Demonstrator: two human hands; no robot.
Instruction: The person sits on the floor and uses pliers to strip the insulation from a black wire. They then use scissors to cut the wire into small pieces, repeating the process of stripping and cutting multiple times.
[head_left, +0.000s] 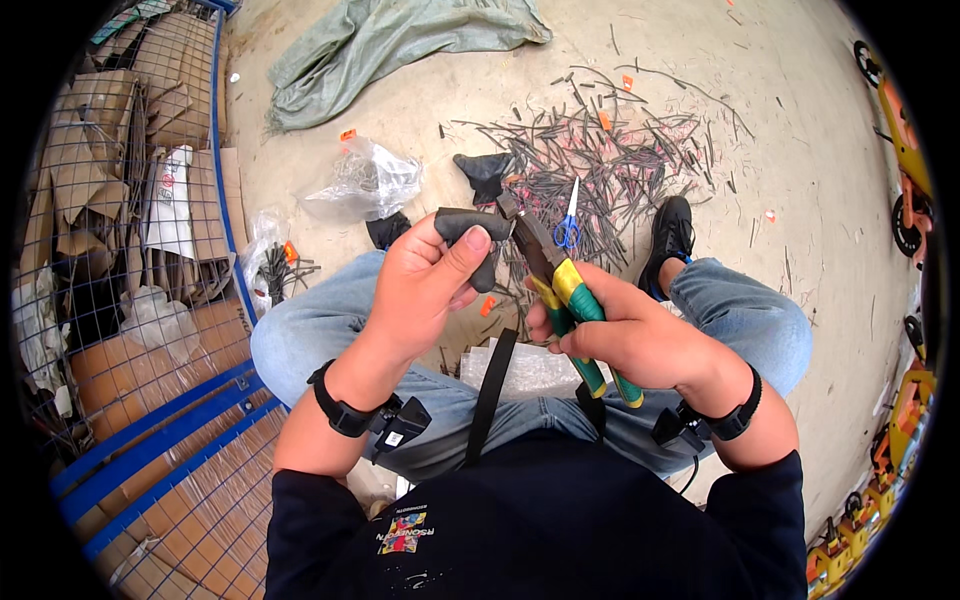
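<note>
My left hand (427, 277) wears dark finger covers on some fingers, with its thumb pressed towards the index finger beside the tool's jaws; a thin piece between them is too small to tell. Green-and-yellow-handled pliers (555, 274) are in my right hand (626, 319), their metal head tilted up and left close to the left fingertips. Beyond the hands, blue-handled scissors (568, 225) lie on a spread heap of short dark tube or wire pieces (600, 169). A black cloth piece (480, 172) lies at the heap's left edge.
A blue wire-mesh cage (217, 112) with cardboard (105, 165) stands at left. A clear plastic bag (375, 180), a grey-green woven sack (390, 52) and a bundle of dark pieces (279, 274) lie on the floor. Yellow-and-orange wheeled items (900, 150) line the right edge.
</note>
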